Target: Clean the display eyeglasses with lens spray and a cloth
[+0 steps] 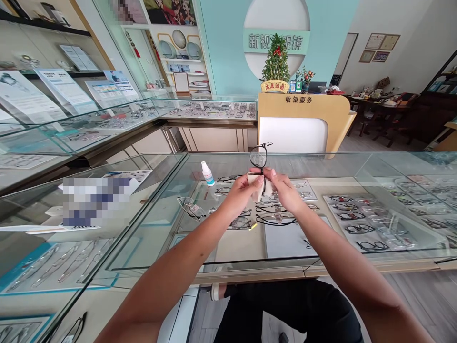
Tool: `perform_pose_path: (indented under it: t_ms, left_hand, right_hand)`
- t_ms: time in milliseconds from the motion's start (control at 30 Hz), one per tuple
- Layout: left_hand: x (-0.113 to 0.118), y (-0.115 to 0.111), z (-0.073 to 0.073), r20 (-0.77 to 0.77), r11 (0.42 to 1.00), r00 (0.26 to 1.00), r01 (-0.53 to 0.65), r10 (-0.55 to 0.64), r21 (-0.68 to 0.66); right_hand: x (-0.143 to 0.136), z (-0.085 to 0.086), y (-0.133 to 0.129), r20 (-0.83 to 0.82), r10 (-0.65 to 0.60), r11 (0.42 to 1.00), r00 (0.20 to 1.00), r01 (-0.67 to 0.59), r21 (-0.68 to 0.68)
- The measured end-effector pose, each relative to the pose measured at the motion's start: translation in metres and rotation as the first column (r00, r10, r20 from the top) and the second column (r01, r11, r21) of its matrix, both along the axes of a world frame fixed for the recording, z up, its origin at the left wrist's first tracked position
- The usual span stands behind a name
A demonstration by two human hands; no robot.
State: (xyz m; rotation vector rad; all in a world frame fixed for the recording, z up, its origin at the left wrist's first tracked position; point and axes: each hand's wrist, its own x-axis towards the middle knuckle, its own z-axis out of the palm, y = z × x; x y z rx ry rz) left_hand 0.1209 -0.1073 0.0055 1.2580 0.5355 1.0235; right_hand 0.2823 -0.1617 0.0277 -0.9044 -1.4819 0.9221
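Note:
Black-rimmed eyeglasses (258,156) are held on end above the glass counter, one lens upright at the top. My left hand (243,189) is closed on a pale cleaning cloth (257,194), which is folded around the lower lens. My right hand (283,186) grips the eyeglasses near the bridge from the other side; its fingertips are partly hidden behind the frame and cloth. A small white bottle (207,174) with a blue-marked label stands on the counter left of my hands. Another pair of eyeglasses (191,208) lies left of my forearm.
Under the glass top (314,164) are rows of eyeglasses (352,215) and a grey board (285,243). Papers (132,178) lie on the left counter. A wooden cash desk (303,107) with a plant (277,59) stands beyond. My legs (285,305) are close to the counter's front edge.

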Motion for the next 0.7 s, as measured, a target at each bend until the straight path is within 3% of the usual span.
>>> perform_pose_path:
  t_ms: [333, 700]
  left_hand:
    - [0.0003, -0.0010, 0.0006, -0.032, 0.998, 0.998, 0.055, -0.054, 0.029]
    - [-0.0031, -0.0046, 0.0065, -0.120, 0.991, 0.986, 0.120, -0.112, 0.062]
  right_hand:
    - [-0.0004, -0.0053, 0.0053, -0.074, -0.038, 0.998, 0.997, 0.042, 0.053]
    - [-0.0007, -0.0097, 0.0088, -0.232, -0.058, 0.998, 0.971, 0.050, -0.039]
